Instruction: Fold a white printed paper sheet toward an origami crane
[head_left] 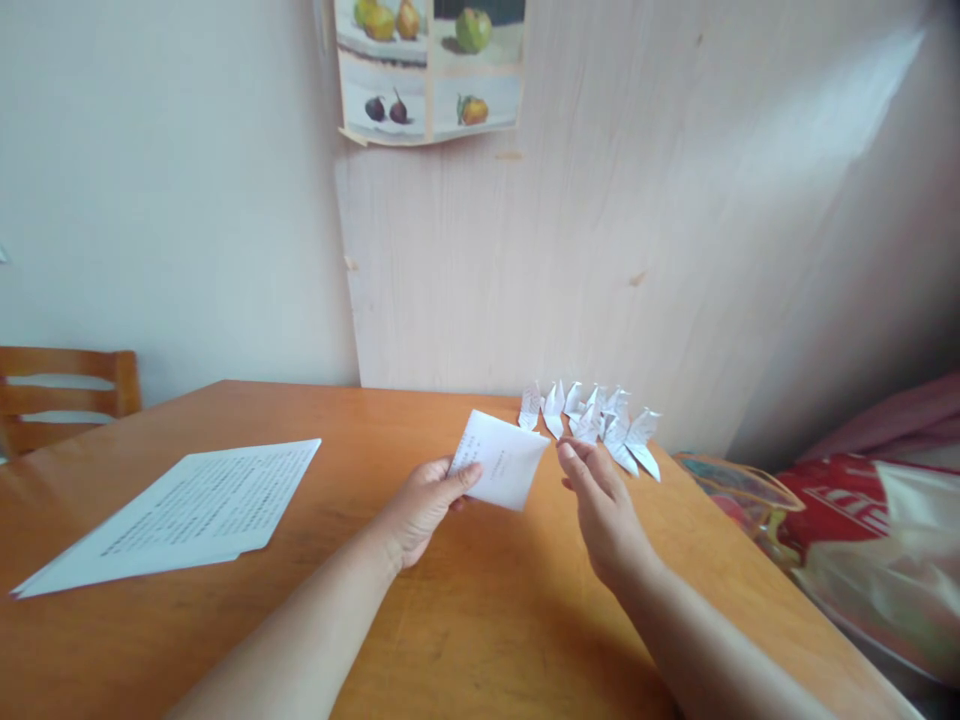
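Observation:
My left hand (424, 505) pinches the near left corner of a small square of white paper (504, 462) with faint print, holding it just above the wooden table (480, 620). My right hand (600, 500) hovers to the right of that sheet, fingers stretched out and empty, close to its right edge. Just beyond my right hand, several folded white paper cranes (592, 415) stand in a row near the table's far edge.
A stack of printed sheets (187, 510) lies on the table's left. A wooden chair back (67, 390) stands at the far left. A pale board leans against the wall behind, with a fruit poster (429, 65). Red and clear plastic bags (862, 540) sit right of the table.

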